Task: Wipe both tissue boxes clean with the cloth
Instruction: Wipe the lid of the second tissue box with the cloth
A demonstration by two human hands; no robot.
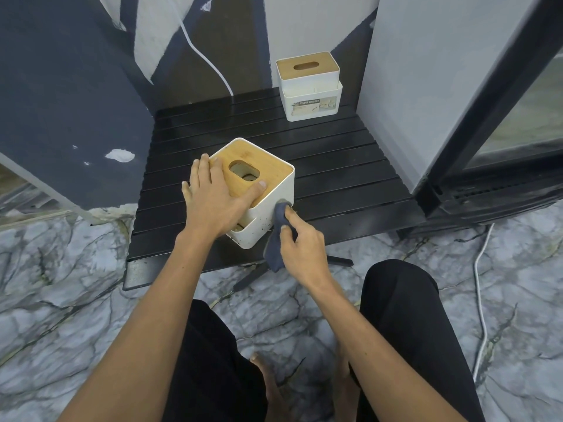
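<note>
Two tissue boxes: left hand (210, 196) spread on near box (268, 190); right hand (300, 245) pinches one cloth (275, 236).

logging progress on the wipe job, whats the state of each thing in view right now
near tissue box: upright, lid on, side speckled
far tissue box: upright, lid on, untouched
cloth: pressed on near box's side
left hand: flat on near box's lid
right hand: grips the cloth

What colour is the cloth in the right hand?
Dark blue-grey, plain; the cloth shows best in the head view, pressed against the near tissue box.
</note>
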